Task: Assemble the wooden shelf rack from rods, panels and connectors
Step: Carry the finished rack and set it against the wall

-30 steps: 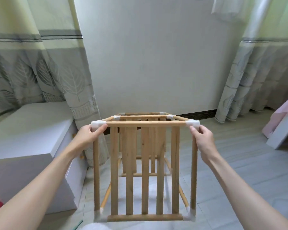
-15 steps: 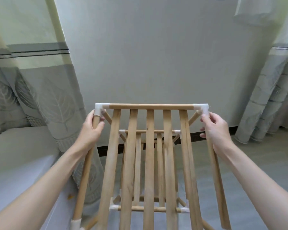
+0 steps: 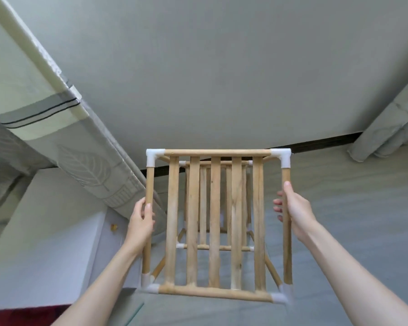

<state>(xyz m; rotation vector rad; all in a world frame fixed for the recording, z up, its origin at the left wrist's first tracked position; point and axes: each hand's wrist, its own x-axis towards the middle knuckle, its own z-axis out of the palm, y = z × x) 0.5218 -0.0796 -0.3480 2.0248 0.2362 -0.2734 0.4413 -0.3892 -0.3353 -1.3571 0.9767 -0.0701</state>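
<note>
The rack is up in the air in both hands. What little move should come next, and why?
Probably lower the rack gently toward the floor. It looks fully joined, with white connectors on the corners in view, and the left hand and right hand each grip a side rod, so nothing else supports it.

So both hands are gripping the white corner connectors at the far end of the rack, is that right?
Not quite. In the head view the left hand and right hand grip the rack's wooden side rods partway along, below the far white corner connectors, not the connectors themselves.
</note>
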